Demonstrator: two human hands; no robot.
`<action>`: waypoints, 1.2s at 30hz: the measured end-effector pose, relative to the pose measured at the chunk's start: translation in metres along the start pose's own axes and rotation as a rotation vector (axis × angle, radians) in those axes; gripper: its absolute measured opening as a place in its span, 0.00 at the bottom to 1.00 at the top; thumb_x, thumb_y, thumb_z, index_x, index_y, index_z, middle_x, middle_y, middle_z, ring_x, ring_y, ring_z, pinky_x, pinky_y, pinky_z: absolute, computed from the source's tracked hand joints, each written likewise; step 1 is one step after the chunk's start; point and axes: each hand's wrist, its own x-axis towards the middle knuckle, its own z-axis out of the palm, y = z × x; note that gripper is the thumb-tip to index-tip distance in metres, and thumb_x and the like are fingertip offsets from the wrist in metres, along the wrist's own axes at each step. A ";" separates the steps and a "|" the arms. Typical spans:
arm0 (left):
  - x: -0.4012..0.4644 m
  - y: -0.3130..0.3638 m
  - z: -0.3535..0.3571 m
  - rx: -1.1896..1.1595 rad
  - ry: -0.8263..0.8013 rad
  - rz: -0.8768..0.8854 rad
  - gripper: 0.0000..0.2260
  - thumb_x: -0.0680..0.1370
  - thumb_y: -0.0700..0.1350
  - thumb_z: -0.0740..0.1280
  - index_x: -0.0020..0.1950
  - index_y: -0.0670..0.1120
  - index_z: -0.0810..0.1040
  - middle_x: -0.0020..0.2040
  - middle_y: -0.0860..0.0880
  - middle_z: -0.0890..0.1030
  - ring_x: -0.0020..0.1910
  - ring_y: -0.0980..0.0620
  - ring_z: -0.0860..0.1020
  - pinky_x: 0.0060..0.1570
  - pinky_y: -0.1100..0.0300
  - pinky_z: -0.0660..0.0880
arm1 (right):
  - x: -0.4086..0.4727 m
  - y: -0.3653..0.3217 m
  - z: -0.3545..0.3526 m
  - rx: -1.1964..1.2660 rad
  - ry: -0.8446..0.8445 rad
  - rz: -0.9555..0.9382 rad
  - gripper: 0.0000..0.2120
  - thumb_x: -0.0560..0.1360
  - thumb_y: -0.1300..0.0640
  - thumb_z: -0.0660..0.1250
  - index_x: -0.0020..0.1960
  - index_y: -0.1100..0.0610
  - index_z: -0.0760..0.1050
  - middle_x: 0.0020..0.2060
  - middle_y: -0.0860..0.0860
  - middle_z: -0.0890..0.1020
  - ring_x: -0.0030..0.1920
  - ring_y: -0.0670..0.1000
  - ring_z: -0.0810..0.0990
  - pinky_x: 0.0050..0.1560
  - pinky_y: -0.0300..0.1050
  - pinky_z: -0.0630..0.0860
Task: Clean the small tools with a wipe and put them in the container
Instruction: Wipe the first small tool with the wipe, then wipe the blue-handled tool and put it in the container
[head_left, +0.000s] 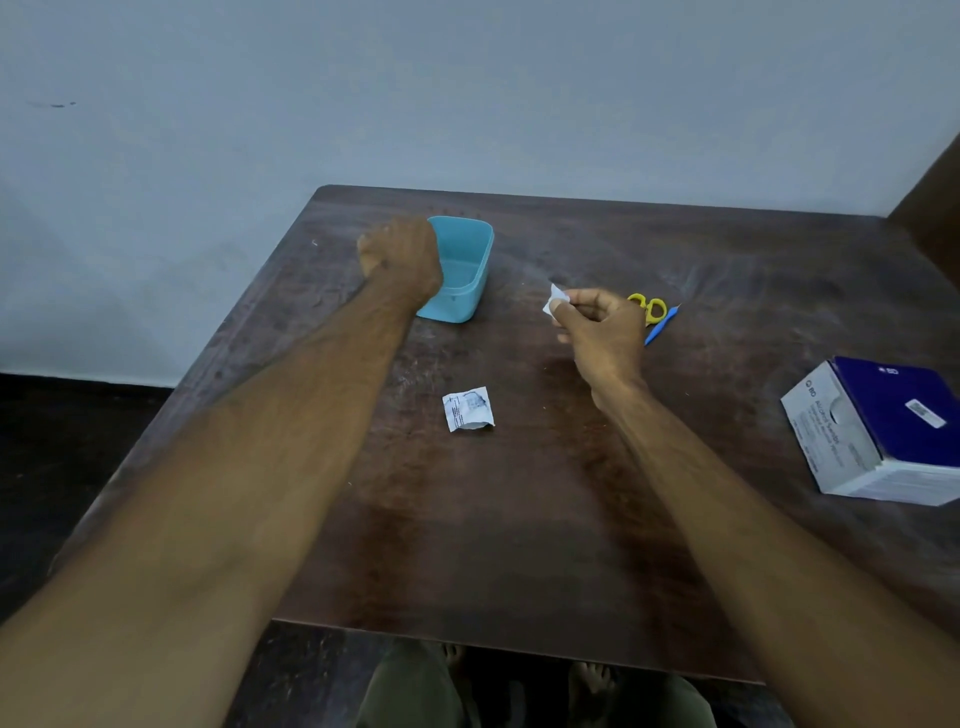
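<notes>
Wooden table (519, 519): right hand (602, 332) pinches wipe (555, 301); left hand (402, 254), grip hidden, blocks container (467, 270).

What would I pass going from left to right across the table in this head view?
Left hand → teal container → torn wipe packet → wipe pinched in the right hand → yellow scissors → blue tool → swab box.
</notes>
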 end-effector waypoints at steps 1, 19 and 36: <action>-0.001 0.000 -0.001 -0.007 -0.001 0.002 0.16 0.77 0.48 0.69 0.60 0.40 0.76 0.57 0.42 0.81 0.56 0.43 0.79 0.50 0.53 0.73 | 0.000 0.000 -0.001 0.000 -0.001 -0.001 0.03 0.73 0.63 0.72 0.43 0.56 0.80 0.37 0.51 0.84 0.37 0.47 0.82 0.36 0.39 0.80; -0.109 0.110 0.036 -0.464 -0.042 0.215 0.16 0.76 0.57 0.66 0.54 0.46 0.79 0.54 0.46 0.79 0.53 0.44 0.78 0.47 0.51 0.75 | 0.015 -0.003 -0.074 -0.037 0.129 0.027 0.07 0.71 0.63 0.72 0.37 0.53 0.79 0.33 0.51 0.83 0.31 0.47 0.78 0.33 0.43 0.78; -0.100 0.119 0.025 -0.796 -0.202 -0.056 0.09 0.76 0.47 0.68 0.53 0.45 0.83 0.54 0.44 0.83 0.52 0.45 0.81 0.51 0.55 0.77 | 0.003 0.017 -0.086 -0.144 0.074 -0.075 0.10 0.73 0.59 0.72 0.35 0.49 0.79 0.31 0.48 0.82 0.33 0.46 0.79 0.37 0.48 0.78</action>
